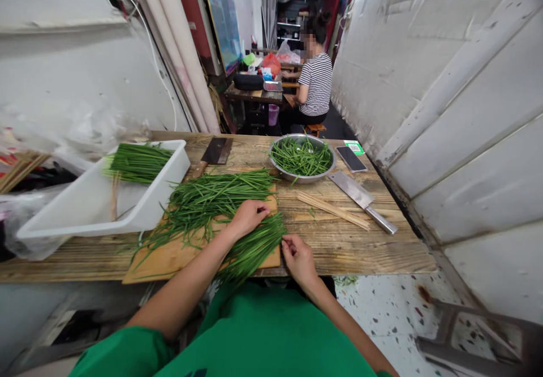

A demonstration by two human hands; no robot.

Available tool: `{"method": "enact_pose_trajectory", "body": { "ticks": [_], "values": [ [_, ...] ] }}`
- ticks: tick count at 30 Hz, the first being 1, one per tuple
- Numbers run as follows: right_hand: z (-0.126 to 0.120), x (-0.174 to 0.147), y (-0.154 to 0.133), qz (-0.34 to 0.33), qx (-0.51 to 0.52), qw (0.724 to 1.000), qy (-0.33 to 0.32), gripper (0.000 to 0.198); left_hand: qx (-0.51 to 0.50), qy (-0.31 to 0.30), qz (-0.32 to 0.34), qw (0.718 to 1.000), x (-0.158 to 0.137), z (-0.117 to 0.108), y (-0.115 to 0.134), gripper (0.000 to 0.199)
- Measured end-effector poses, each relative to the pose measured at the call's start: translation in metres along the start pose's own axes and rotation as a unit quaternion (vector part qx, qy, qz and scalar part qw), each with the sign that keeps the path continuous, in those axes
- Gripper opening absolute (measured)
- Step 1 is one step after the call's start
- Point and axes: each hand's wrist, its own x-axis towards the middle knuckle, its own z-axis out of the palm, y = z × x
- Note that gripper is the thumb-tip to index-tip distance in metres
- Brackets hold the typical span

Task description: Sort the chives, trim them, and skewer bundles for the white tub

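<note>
A near bundle of chives (258, 245) lies on the wooden cutting board (165, 258), its ends lined up toward the right. Over its upper side rests my left hand (248, 218), fingers and thumb drawn together; what they pinch, if anything, is too small to see. My right hand (299, 258) is closed at the bundle's right end, with thumb and fingertips pinching at the chive ends. Behind my left hand a larger, looser pile of chives (216, 196) spreads across the board and past its left edge.
A white tray (163, 196) with bundled chives (139, 162) stands left. Behind the board lies a dark cleaver (216, 150). A metal bowl of cut greens (301, 159), thin sticks (333, 210), a cleaver (360, 198) and a phone (351, 159) sit right. A person (316, 82) sits beyond.
</note>
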Motion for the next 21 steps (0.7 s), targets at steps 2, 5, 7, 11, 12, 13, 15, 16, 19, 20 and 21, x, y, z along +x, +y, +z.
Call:
{"method": "enact_pose_trajectory", "body": {
  "ticks": [2, 5, 7, 11, 12, 13, 15, 16, 19, 20, 21],
  "values": [
    [0.000, 0.000, 0.000, 0.000, -0.001, 1.000, 0.000, 0.015, 0.000, -0.002, 0.010, 1.000, -0.002, 0.000, 0.002, 0.021],
    [0.000, -0.001, 0.000, 0.002, 0.001, 1.000, 0.000, 0.015, 0.011, -0.037, 0.066, 0.997, -0.005, -0.005, 0.004, 0.020],
    [0.000, -0.001, -0.001, 0.001, 0.003, 1.000, -0.002, 0.015, 0.035, -0.057, 0.102, 0.993, -0.004, -0.014, 0.001, 0.022],
    [0.000, 0.000, -0.001, 0.000, 0.002, 1.000, -0.003, 0.014, 0.149, 0.025, 0.070, 0.986, 0.006, -0.035, -0.009, 0.023],
    [0.000, 0.000, -0.001, -0.001, 0.001, 1.000, 0.000, 0.014, 0.181, 0.036, 0.064, 0.981, 0.009, -0.037, -0.011, 0.022],
    [0.000, 0.000, -0.001, -0.001, 0.000, 1.000, 0.003, 0.014, 0.209, 0.035, 0.064, 0.975, 0.012, -0.038, -0.013, 0.020],
    [0.000, 0.000, 0.000, 0.001, 0.001, 1.000, 0.005, 0.014, 0.252, 0.025, 0.067, 0.965, 0.017, -0.036, -0.015, 0.018],
    [0.001, 0.000, 0.000, 0.002, 0.003, 1.000, 0.003, 0.014, 0.268, 0.022, 0.066, 0.961, 0.018, -0.033, -0.015, 0.017],
    [0.001, 0.000, 0.000, 0.005, 0.007, 1.000, -0.003, 0.013, 0.301, 0.020, 0.067, 0.951, 0.021, -0.026, -0.013, 0.017],
    [0.001, 0.000, 0.000, 0.005, 0.008, 1.000, -0.003, 0.013, 0.309, 0.022, 0.073, 0.948, 0.021, -0.025, -0.011, 0.018],
    [0.001, 0.000, 0.000, 0.005, 0.008, 1.000, -0.002, 0.013, 0.314, 0.026, 0.080, 0.946, 0.021, -0.024, -0.009, 0.019]
  ]
}}
